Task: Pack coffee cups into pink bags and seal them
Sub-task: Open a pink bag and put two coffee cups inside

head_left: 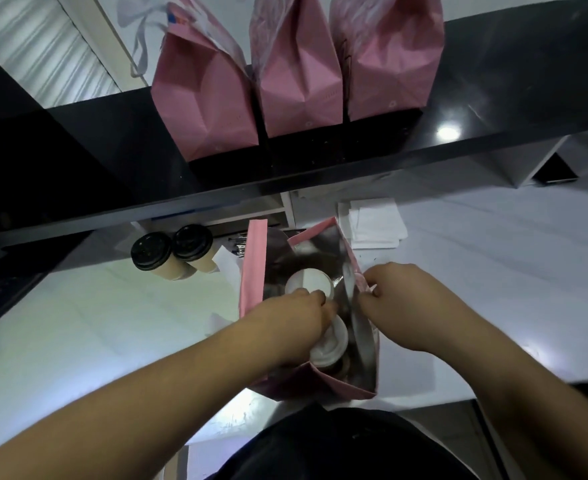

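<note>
An open pink bag (252, 268) with a silver lining stands on the white counter in front of me. Inside it I see two white-lidded coffee cups, one at the far side (311, 280) and one nearer to me (330, 346). My left hand (294, 325) reaches into the bag and its fingers curl around the nearer cup. My right hand (398, 299) pinches the bag's right rim. Two black-lidded cups (151, 251) (192, 242) lie on the counter to the bag's left.
Three sealed pink bags (204, 105) (299, 77) (386, 60) stand in a row on a black raised shelf (493, 109) behind the counter. A stack of white paper (375, 220) lies beyond the open bag. The white counter (493, 271) stretches out to the right.
</note>
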A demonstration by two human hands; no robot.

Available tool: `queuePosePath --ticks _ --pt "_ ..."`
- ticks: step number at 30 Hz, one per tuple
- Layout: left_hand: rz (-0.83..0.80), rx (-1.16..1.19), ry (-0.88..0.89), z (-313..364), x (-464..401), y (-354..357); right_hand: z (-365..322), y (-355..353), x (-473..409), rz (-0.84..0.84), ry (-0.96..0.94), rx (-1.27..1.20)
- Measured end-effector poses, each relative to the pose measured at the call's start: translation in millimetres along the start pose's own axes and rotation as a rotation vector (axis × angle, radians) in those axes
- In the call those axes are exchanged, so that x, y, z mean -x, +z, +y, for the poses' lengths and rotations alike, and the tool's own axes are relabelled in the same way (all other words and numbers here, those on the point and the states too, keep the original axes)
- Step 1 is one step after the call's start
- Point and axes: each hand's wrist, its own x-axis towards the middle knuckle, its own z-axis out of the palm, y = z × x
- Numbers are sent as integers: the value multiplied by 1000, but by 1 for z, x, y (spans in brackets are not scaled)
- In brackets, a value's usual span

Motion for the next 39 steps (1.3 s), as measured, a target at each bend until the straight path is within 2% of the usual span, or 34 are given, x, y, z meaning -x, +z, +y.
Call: queuePosePath --ticks 12,20,23,24,26,28,30,34,36,39 --pt "159 -43 106 10 -16 48 -5 12 1 21 67 18" --pt "182 -171 160 12 -19 57 -11 21 -9 54 93 67" --pt "76 -72 153 7 -13 39 -11 20 -8 61 116 39" --pt "93 -16 166 5 -11 28 -11 20 -8 72 117 27" --pt "268 82 205 -1 -7 1 -10 18 -8 87 114 22" --pt "568 160 215 -16 2 -26 -8 15 -8 92 123 8" --pt "790 336 94 -45 17 -41 -5 11 -8 110 130 -6" --pt "922 718 -365 -119 32 -23 1 9 -9 109 151 15" --pt "827 706 -573 -149 26 3 2 10 -10 98 163 21" --pt "590 628 -626 -168 7 39 2 11 -13 74 175 32"
